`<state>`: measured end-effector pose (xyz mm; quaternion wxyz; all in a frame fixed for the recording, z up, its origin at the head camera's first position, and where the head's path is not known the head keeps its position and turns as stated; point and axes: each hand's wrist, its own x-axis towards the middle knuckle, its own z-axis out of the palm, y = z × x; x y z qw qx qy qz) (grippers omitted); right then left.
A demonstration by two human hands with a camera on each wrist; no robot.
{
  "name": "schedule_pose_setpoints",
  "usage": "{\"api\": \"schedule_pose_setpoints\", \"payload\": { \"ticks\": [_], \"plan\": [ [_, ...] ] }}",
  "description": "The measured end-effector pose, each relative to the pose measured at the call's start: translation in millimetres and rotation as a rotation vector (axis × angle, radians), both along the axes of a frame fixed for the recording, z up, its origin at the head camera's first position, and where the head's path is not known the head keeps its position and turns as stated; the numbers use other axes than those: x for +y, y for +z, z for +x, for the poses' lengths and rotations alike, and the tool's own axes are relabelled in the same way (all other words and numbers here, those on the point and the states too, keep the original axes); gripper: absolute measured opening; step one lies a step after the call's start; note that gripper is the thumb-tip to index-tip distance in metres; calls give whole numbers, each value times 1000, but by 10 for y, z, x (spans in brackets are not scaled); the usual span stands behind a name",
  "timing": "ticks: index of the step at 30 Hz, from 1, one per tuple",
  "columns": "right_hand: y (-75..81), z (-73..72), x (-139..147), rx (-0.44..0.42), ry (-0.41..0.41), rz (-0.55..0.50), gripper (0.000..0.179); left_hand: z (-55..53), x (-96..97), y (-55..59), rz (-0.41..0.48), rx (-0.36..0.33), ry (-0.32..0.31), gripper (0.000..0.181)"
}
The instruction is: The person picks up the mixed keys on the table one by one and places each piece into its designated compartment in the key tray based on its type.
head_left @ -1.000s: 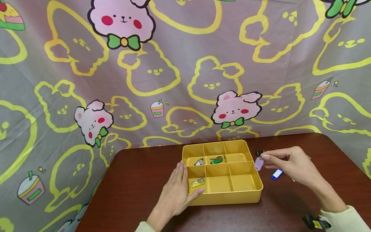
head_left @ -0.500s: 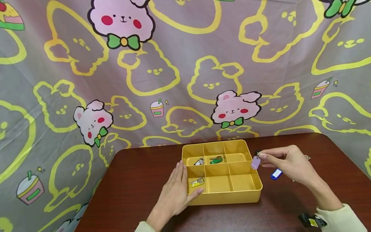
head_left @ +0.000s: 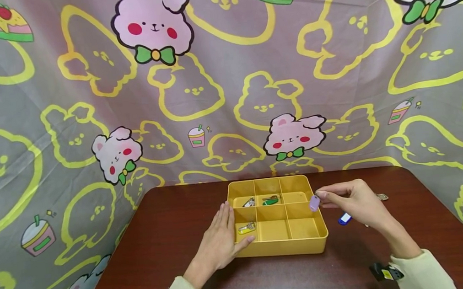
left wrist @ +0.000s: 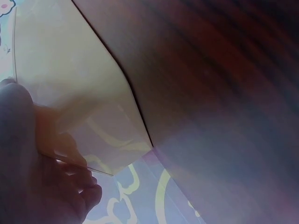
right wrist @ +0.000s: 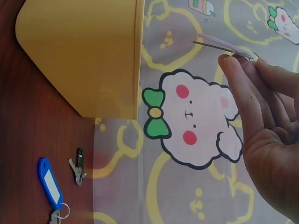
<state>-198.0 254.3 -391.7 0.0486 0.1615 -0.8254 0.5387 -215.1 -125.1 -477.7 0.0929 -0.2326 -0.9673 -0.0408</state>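
Dark wooden table point(head_left: 292, 277) fills the near end of my head feed. Closest on it is the front wall of a yellow divided box point(head_left: 282, 248). The person's left hand point(head_left: 218, 241) lies along the box's left side, fingers straight, thumb over the front rim, not clenched on anything. I read that as bracing, so the box won't slide. Front-left compartment has a yellow tag point(head_left: 247, 230) with a key; dividers presumably keep the sets from mixing.

Right of the box, a blue tag point(head_left: 344, 218) lies on the table, part-covered from above by the right hand point(head_left: 360, 204). That hand grasps a lilac tag point(head_left: 314, 203) by its top end, thumb against fingertip, the other fingers loosely bent. Pinching high probably leaves the body hanging free, good for a clean drop. It's at the box's right wall, by the middle divider; can't tell which compartment it's over. Looks: small, pale, flat, rounded corners. Right wrist cam gets it edge-on, a thin dark strip alongside, likely its key.

Farther back: a green tag point(head_left: 270, 201) with a brassy key, back-middle; a dark-and-white tag point(head_left: 249, 202), back-left, detail too small. Behind everything, a cartoon-print cloth point(head_left: 223, 49).
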Motion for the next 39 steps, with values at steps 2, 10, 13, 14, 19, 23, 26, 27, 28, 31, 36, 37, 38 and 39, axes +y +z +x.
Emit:
{"api": "schedule_pose_setpoints", "payload": {
  "ticks": [2,10,13,14,19,23,26,27,28,31,36,37,38,39],
  "plan": [
    [-1,-16,-18,-8,14,-6,27,0,3,-4,-2,-2,1,104],
    [4,-78,-72,-22,14,29,28,-9,0,4,-22,20,-7,105],
    [17,-96,-91,-14,21,33,27,-6,2,12,-25,22,-7,104],
    [23,-100,-99,-12,27,29,27,-5,2,12,-26,21,-7,104],
    [56,-125,-135,-5,54,24,26,-4,1,8,-26,17,-7,104],
    [93,-151,-170,-13,67,44,26,-2,4,9,-23,15,-6,104],
    [125,-174,-206,-18,75,58,25,-4,5,5,-24,15,-5,103],
    [134,-180,-216,-16,76,67,25,-6,4,1,-21,15,-6,103],
    [141,-188,-226,-19,77,70,24,-6,4,-2,-20,15,-6,103],
    [157,-209,-258,-15,85,84,23,-6,3,-12,-21,16,-8,104],
    [163,-255,-314,5,117,90,20,-4,-1,-12,-22,18,-5,104],
    [165,-264,-326,6,124,91,20,-5,-1,-9,-20,18,-5,104],
    [166,-273,-337,8,131,93,19,-4,-1,-6,-17,17,-4,103],
    [169,-280,-349,12,137,98,19,-3,0,-2,-14,16,-4,103]
  ]
}}
